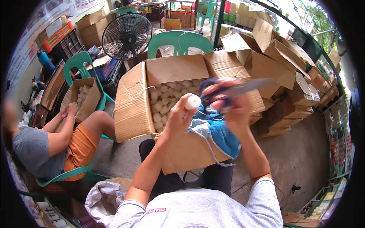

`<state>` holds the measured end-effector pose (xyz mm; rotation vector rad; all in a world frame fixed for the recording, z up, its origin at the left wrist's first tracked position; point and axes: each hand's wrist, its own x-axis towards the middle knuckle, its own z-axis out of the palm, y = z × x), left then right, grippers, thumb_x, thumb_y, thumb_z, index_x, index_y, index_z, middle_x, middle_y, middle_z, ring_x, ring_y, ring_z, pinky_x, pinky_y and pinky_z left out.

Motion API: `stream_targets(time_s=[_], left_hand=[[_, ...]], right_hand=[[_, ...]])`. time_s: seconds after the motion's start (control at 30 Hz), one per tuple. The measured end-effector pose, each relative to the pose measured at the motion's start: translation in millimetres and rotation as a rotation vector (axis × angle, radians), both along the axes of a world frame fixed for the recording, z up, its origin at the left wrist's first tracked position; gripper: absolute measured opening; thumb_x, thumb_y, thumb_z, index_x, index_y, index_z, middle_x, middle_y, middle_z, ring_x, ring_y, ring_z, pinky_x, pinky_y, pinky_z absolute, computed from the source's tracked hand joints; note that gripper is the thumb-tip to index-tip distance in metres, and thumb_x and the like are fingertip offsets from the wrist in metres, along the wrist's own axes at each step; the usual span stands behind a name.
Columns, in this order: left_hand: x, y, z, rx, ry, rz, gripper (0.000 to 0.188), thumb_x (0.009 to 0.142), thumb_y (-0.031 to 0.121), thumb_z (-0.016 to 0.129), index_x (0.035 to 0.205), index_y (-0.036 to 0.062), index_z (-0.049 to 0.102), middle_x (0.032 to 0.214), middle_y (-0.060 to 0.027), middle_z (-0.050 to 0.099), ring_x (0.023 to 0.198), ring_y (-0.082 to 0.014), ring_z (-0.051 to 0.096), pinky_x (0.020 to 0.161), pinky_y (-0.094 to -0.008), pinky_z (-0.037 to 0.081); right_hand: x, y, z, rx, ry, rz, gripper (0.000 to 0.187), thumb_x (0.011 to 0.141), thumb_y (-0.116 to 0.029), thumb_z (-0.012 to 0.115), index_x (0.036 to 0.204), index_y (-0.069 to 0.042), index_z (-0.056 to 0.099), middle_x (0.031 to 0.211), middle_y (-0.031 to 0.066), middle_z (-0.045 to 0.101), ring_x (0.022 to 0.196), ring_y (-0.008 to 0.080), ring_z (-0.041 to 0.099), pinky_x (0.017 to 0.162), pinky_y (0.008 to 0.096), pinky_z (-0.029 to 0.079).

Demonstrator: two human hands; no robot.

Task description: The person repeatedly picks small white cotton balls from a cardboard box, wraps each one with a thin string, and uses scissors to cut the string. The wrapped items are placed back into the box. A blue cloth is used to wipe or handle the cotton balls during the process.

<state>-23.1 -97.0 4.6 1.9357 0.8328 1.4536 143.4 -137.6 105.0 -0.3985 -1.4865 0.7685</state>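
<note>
White candle (pixel 194 101): held pinched between the thumb and fingers of the left hand (pixel 179 117), over the near side of an open cardboard box (pixel 129 110), showing a round pale end toward the camera. Gripped scissors (pixel 249 88) in the right hand (pixel 236 106), fingers curled around the dark blue handles, grey blades pointed off to the right. Saw hand and tool blurred, so could not tell the spread of the blades. Had both hands near each other, with the candle just beside the scissor handles, but could not tell whether touching.

Saw many loose white candles (pixel 163 102) heaped inside the box, beyond the left hand. Noted the flaps folded outward. Saw a blue towel (pixel 222 138) with a pale edge draped over the near right side of the box, below the right hand. Sat with the box just in front, above dark-trousered legs.

To the left, saw a co-worker (pixel 34 152) in a grey shirt and orange shorts, seated, hands together at the rim of a smaller box (pixel 93 102) with similar white pieces inside. Past the nearer box, saw a green chair (pixel 180 40) and a black fan (pixel 127 36). To the right, saw stacked cartons (pixel 277 68). At lower left, beside the left forearm, saw a white sack (pixel 93 201)
</note>
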Motion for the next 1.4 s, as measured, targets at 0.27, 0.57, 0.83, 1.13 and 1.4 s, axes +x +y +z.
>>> stream_targets(time_s=[0.27, 0.57, 0.83, 1.13, 1.4], left_hand=[[-1, -7, 4, -0.076, -0.023, -0.005, 0.042, 0.092, 0.018, 0.065, 0.127, 0.0026, 0.047, 0.095, -0.0152, 0.064, 0.075, -0.0184, 0.061, 0.068, -0.0313, 0.05], [1, -8, -1, -0.094, -0.059, -0.026, 0.042, 0.09, 0.013, 0.066, 0.126, 0.0029, 0.048, 0.094, -0.0148, 0.064, 0.076, -0.0186, 0.061, 0.069, -0.0309, 0.051], [3, -5, -3, -0.098, -0.101, -0.032, 0.043, 0.089, 0.015, 0.067, 0.126, 0.0033, 0.048, 0.091, -0.0122, 0.065, 0.076, -0.018, 0.062, 0.07, -0.0304, 0.051], [4, -9, 0, -0.093, -0.02, -0.025, 0.043, 0.089, 0.016, 0.067, 0.126, 0.0035, 0.049, 0.093, -0.0119, 0.065, 0.077, -0.0171, 0.061, 0.069, -0.03, 0.051], [5, -15, 9, -0.196, -0.047, -0.095, 0.041, 0.09, 0.014, 0.066, 0.125, 0.0039, 0.048, 0.095, -0.0118, 0.064, 0.077, -0.0165, 0.06, 0.07, -0.0301, 0.051]], right_hand=[[-4, -7, 3, 0.06, 0.003, -0.055, 0.047, 0.077, 0.016, 0.058, 0.12, -0.004, 0.054, 0.109, 0.0131, 0.064, 0.102, 0.0268, 0.066, 0.081, 0.0379, 0.057], [-13, -8, 2, 0.051, 0.16, -0.019, 0.051, 0.078, 0.002, 0.073, 0.123, -0.002, 0.048, 0.103, 0.0147, 0.064, 0.1, 0.0218, 0.065, 0.082, 0.0345, 0.058], [-11, -3, 6, 0.162, 0.247, 0.018, 0.047, 0.08, 0.012, 0.06, 0.122, -0.004, 0.049, 0.105, 0.0154, 0.063, 0.095, 0.0228, 0.067, 0.078, 0.0326, 0.058], [4, -4, -32, -0.021, -0.172, -0.095, 0.053, 0.076, 0.017, 0.059, 0.124, -0.004, 0.048, 0.109, 0.015, 0.063, 0.105, 0.0259, 0.064, 0.085, 0.0379, 0.057], [7, -5, -29, 0.004, -0.421, -0.249, 0.043, 0.081, -0.005, 0.072, 0.119, -0.004, 0.052, 0.108, 0.0147, 0.064, 0.099, 0.0222, 0.066, 0.083, 0.0381, 0.055]])
